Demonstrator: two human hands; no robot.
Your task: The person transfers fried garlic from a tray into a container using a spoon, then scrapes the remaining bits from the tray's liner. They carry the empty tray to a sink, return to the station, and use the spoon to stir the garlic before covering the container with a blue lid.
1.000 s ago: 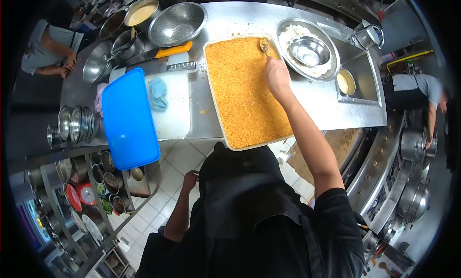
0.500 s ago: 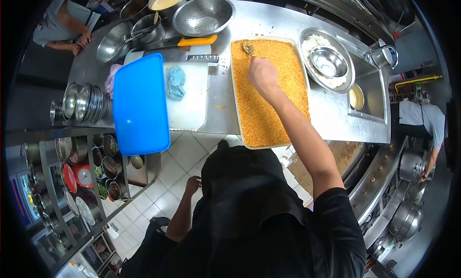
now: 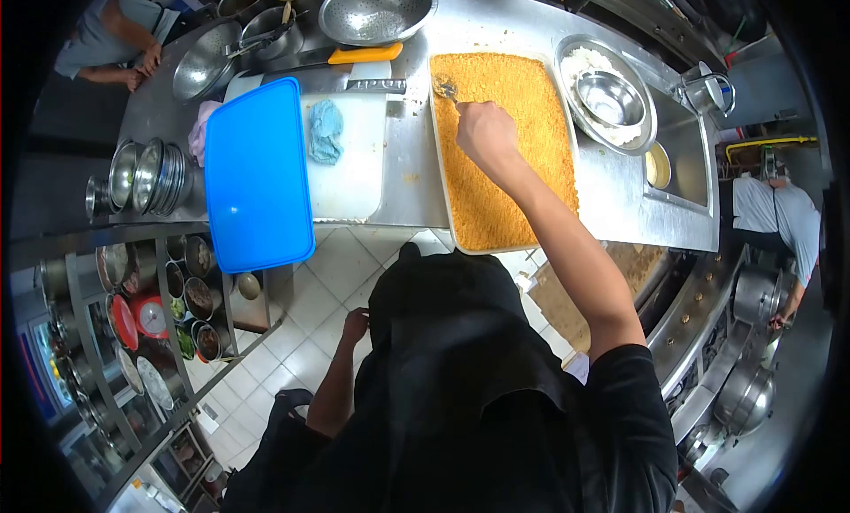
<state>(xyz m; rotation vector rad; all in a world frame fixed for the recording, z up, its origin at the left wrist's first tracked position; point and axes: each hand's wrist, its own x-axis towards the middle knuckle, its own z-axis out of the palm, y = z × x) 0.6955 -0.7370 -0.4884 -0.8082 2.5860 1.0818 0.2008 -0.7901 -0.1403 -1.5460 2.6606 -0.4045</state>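
Note:
A rectangular tray [image 3: 576,172] with a pale rim holds a flat layer of orange-brown crumbly food [image 3: 506,185]. Over its upper left part, my right hand [image 3: 488,131] is closed round the handle of a metal spoon [image 3: 446,89], whose bowl rests on the food near the tray's left corner. My left hand [image 3: 356,324] hangs low beside my black apron, away from the counter. Its fingers look curled, but whether they hold anything does not show. Left of the tray lies a white cutting board [image 3: 354,190] with a blue cloth [image 3: 326,132].
A blue lid [image 3: 257,177] overhangs the counter's front edge. An orange-handled knife [image 3: 365,54] lies behind the board. Stacked bowls [image 3: 159,177] stand left; a colander [image 3: 376,13] is behind; a bowl of white food [image 3: 584,61] is right. One person [image 3: 770,216] is right, another [image 3: 115,35] upper left.
The spoon and my right hand have shifted slightly toward the tray's left edge. The whole view has moved a little, so the counter sits higher in the frame.

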